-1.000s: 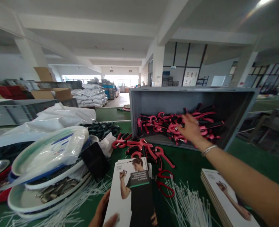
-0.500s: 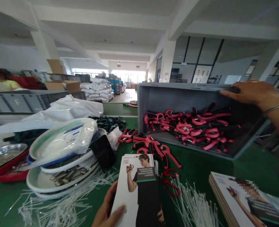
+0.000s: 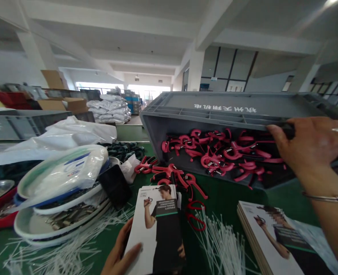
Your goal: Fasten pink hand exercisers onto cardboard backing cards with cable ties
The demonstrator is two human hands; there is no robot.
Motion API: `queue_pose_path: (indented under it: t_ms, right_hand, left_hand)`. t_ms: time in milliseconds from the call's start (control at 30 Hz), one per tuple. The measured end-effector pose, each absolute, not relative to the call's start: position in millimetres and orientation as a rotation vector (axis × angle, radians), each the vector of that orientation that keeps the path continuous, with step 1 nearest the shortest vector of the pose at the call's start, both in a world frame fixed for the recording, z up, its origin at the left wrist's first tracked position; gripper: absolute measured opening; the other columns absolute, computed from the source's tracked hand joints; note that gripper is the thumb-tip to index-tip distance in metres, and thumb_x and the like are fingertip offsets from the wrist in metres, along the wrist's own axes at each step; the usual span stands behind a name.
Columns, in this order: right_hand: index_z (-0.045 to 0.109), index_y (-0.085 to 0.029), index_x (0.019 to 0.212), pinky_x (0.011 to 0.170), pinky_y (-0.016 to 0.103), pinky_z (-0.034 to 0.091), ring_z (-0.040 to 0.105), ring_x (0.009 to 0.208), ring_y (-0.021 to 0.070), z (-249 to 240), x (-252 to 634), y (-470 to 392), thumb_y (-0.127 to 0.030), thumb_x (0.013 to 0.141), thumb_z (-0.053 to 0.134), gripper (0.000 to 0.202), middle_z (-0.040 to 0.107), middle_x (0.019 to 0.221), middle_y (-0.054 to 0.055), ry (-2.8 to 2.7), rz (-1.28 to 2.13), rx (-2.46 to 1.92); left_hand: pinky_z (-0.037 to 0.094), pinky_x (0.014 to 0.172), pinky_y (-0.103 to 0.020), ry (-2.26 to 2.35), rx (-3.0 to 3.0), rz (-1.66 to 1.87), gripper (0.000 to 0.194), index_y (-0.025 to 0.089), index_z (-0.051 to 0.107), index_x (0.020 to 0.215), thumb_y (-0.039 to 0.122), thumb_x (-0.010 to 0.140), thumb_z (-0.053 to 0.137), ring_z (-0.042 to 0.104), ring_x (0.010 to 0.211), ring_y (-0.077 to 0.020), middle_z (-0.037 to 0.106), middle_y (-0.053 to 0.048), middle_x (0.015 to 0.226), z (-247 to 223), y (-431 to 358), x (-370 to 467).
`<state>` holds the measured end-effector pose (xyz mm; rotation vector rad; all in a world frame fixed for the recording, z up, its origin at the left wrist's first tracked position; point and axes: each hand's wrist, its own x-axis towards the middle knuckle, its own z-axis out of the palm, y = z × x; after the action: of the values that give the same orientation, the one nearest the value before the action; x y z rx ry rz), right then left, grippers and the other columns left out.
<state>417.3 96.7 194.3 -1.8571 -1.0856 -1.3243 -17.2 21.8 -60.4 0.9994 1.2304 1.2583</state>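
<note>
My left hand [image 3: 123, 248] is closed round the left side of a stack of printed cards [image 3: 146, 236] that show an adjustable grip strengthener. With my right hand [image 3: 312, 141] I grip the upper rim of a grey plastic crate [image 3: 169, 105], thumb on the near side. The crate is tipped on its side, its opening facing me. Inside lie many pink and black hand grips [image 3: 214, 158]. More hand grips [image 3: 171, 173] rest on the green table in front of the crate. Red-handled scissors [image 3: 196, 215] lie right of the cards.
White cable ties [image 3: 223, 244] are spread between the cards and a second card stack [image 3: 274, 236]. At left stand stacked bowls [image 3: 28, 225] with metal parts and a plastic bag, a dark phone [image 3: 115, 187] leaning on them. More cable ties [image 3: 62, 244] lie in front.
My right hand has tipped the crate's top edge further toward me and down, so its lettered side now shows. The hand grips inside have shifted in view. My left hand still holds the cards.
</note>
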Motion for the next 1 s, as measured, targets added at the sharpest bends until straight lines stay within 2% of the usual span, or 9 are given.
queue_pose_path:
  t_ms: [133, 267, 467, 600, 800, 900, 1000]
  right_hand:
    - [0.063, -0.013, 0.107, 0.086, 0.048, 0.032, 0.045, 0.110, 0.0349, 189.8, 405.5, 97.6, -0.054, 0.083, 0.052, 0.049, 0.060, 0.113, 0.019, -1.055, -1.290, -1.783]
    - [0.063, -0.014, 0.107, 0.087, 0.051, 0.034, 0.046, 0.111, 0.0369, 182.4, 392.5, 92.7, -0.054, 0.083, 0.051, 0.048, 0.060, 0.115, 0.018, -1.046, -1.256, -1.738]
    - [0.051, -0.022, 0.127, 0.086, 0.062, 0.031, 0.038, 0.121, 0.0411, 149.7, 381.8, 70.7, -0.047, 0.085, 0.049, 0.049, 0.050, 0.128, 0.019, -1.009, -1.277, -1.627]
    - [0.052, -0.017, 0.125, 0.087, 0.058, 0.033, 0.041, 0.117, 0.0393, 153.2, 375.3, 84.1, -0.046, 0.084, 0.048, 0.050, 0.051, 0.125, 0.019, -1.006, -1.281, -1.633]
    - [0.056, -0.011, 0.119, 0.091, 0.056, 0.031, 0.040, 0.116, 0.0380, 174.6, 359.9, 109.6, -0.049, 0.084, 0.047, 0.052, 0.051, 0.123, 0.021, -0.990, -1.192, -1.671]
    - [0.052, -0.017, 0.124, 0.091, 0.058, 0.030, 0.037, 0.121, 0.0391, 163.0, 354.9, 94.3, -0.053, 0.083, 0.046, 0.055, 0.049, 0.127, 0.019, -1.039, -1.180, -1.637]
    - [0.039, -0.027, 0.136, 0.088, 0.063, 0.028, 0.035, 0.124, 0.0408, 135.3, 352.8, 63.2, -0.056, 0.082, 0.041, 0.061, 0.044, 0.133, 0.019, -1.015, -1.153, -1.634]
  left_hand:
    - [0.036, 0.108, -0.042, 1.272, 0.983, 1.219, 0.074, 0.025, 0.048, 0.130, 0.054, 0.065, 0.071, 0.042, 0.129, -0.0333, 0.052, -0.006, 0.138, -49.0, 18.3, -14.5]
    - [0.040, 0.105, -0.043, 1.290, 0.930, 1.251, 0.077, 0.026, 0.050, 0.129, 0.057, 0.062, 0.072, 0.047, 0.124, -0.0344, 0.055, -0.005, 0.134, -46.0, 17.8, -10.4]
    - [0.043, 0.102, -0.040, 1.276, 0.956, 1.282, 0.076, 0.026, 0.050, 0.127, 0.058, 0.062, 0.071, 0.049, 0.123, -0.0339, 0.056, -0.005, 0.134, -51.7, 19.8, -8.7]
    - [0.048, 0.096, -0.037, 1.290, 0.949, 1.271, 0.076, 0.025, 0.049, 0.128, 0.058, 0.062, 0.070, 0.051, 0.120, -0.0334, 0.055, -0.004, 0.135, -49.8, 18.3, -8.7]
    - [0.042, 0.103, -0.039, 1.283, 0.958, 1.270, 0.075, 0.025, 0.049, 0.129, 0.056, 0.064, 0.070, 0.050, 0.122, -0.0326, 0.055, -0.005, 0.134, -49.7, 17.8, -8.3]
    - [0.039, 0.105, -0.040, 1.266, 0.974, 1.270, 0.073, 0.024, 0.049, 0.129, 0.054, 0.066, 0.069, 0.047, 0.125, -0.0326, 0.054, -0.006, 0.135, -48.8, 17.8, -11.1]
    - [0.038, 0.106, -0.039, 1.240, 1.003, 1.212, 0.073, 0.023, 0.049, 0.130, 0.051, 0.066, 0.071, 0.047, 0.125, -0.0326, 0.052, -0.007, 0.137, -46.4, 17.1, -14.0]
